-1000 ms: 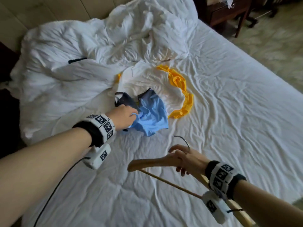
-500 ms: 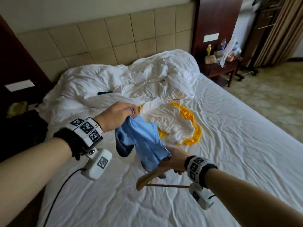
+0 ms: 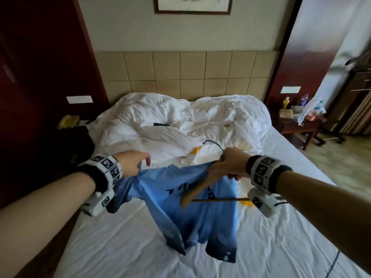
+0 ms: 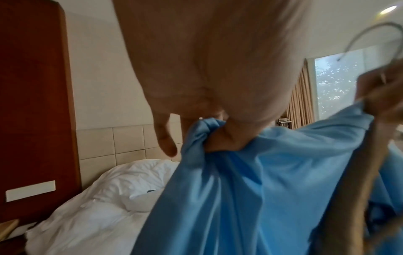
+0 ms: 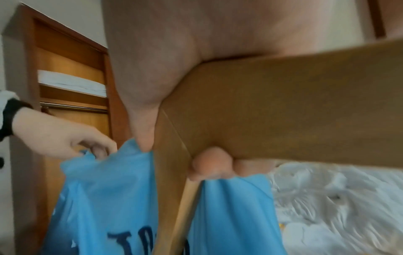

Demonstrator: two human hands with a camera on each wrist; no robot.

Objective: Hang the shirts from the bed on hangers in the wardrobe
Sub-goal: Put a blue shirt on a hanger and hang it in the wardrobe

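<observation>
A light blue shirt [image 3: 192, 209] with dark lettering hangs stretched above the bed [image 3: 120, 247] between both hands. My left hand [image 3: 134, 162] pinches one bunched corner of the shirt [image 4: 200, 138] at the left. My right hand [image 3: 226, 165] grips a wooden hanger [image 3: 200, 189] with a metal hook [image 3: 212, 144] and also holds the shirt's other edge [image 5: 229, 198] against the hanger [image 5: 283, 107]. A white and yellow shirt [image 3: 198, 155] lies on the bed behind the hands, mostly hidden.
A crumpled white duvet [image 3: 180, 119] fills the head of the bed, with a dark remote [image 3: 161, 124] on it. A bedside table [image 3: 299, 125] with clutter stands at the right. The right wrist view shows an open wooden wardrobe [image 5: 72, 96] with a rail.
Both hands have risen from the bed. The blue shirt was lifted off the mattress and spread out between them, the right hand taking hold of its edge together with the hanger.
</observation>
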